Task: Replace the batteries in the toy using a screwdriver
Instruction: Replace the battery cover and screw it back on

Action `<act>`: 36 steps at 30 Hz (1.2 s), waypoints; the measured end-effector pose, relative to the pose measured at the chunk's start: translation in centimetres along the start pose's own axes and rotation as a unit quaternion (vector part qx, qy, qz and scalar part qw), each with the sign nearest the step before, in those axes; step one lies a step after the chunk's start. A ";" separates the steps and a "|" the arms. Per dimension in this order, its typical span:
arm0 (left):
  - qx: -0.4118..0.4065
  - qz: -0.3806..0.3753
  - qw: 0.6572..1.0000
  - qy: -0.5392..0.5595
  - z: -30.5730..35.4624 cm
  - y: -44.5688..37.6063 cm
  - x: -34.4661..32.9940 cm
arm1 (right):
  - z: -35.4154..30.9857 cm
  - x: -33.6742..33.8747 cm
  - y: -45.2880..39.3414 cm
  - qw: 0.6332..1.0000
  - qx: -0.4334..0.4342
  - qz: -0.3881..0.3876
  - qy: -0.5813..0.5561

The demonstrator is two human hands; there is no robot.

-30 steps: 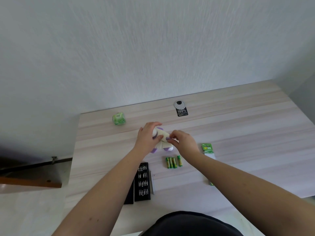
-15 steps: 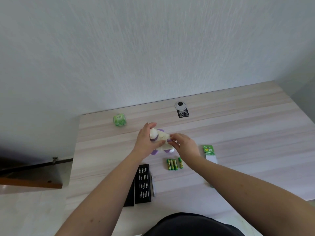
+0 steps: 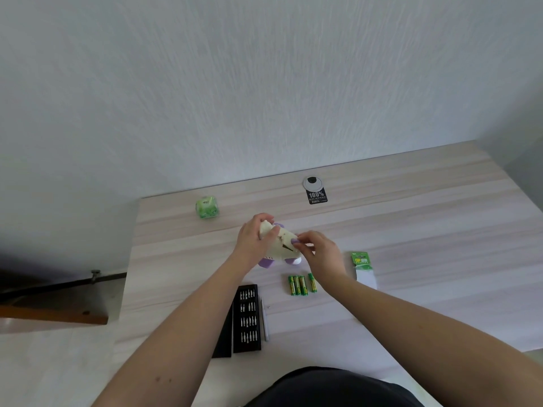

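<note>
On the far left of the table (image 3: 411, 224) sits a green cube (image 3: 207, 207), untouched. Next, left hand (image 3: 252, 240) grips the toy (image 3: 280, 245), fingers curled round its white body; over the last second it tipped the toy up from lying flatter, so the underside now faces the camera. Below: black bit case (image 3: 246, 318), open, with the screwdriver (image 3: 265, 321) lying just beside it, not picked up. Right hand (image 3: 318, 254) pinches at the toy's purple end, fingertips (image 3: 296, 243) together on it, roughly where it was before. Four green batteries (image 3: 302, 284) lie near the wrist, battery pack (image 3: 363, 267) further right. Reads as early stage: toy being turned to find the battery cover, no screw work started. Cover itself too small to make out.
</note>
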State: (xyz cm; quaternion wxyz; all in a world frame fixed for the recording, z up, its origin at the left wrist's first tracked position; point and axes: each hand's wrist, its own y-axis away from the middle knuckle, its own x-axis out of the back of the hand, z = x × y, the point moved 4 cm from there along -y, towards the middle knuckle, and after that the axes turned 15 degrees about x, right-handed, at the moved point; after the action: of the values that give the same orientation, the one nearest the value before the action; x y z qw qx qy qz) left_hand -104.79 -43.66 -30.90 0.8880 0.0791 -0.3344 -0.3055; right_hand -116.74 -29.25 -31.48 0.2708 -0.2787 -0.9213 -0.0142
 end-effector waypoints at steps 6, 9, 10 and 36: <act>0.003 0.001 1.000 0.004 0.0 0.0 0.0 | -0.4 0.5 0.5 0.993 -0.056 0.044 -0.093; -0.002 0.003 1.000 -0.003 0.1 -0.1 0.0 | -0.6 0.4 0.3 0.995 -0.051 0.039 -0.078; -0.005 0.006 1.000 -0.006 0.0 -0.1 0.0 | -0.7 0.4 0.2 0.996 -0.047 0.038 -0.068; -0.022 0.020 1.000 -0.006 -0.3 -0.2 -0.4 | -1.4 0.0 -1.3 0.970 0.094 -0.113 0.194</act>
State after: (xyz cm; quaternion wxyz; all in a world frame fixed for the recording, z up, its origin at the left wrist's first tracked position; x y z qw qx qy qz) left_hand -104.91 -43.60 -31.37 0.8937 0.0513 -0.3341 -0.2951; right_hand -116.73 -30.65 -30.13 0.4664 -0.1374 -0.8738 -0.0118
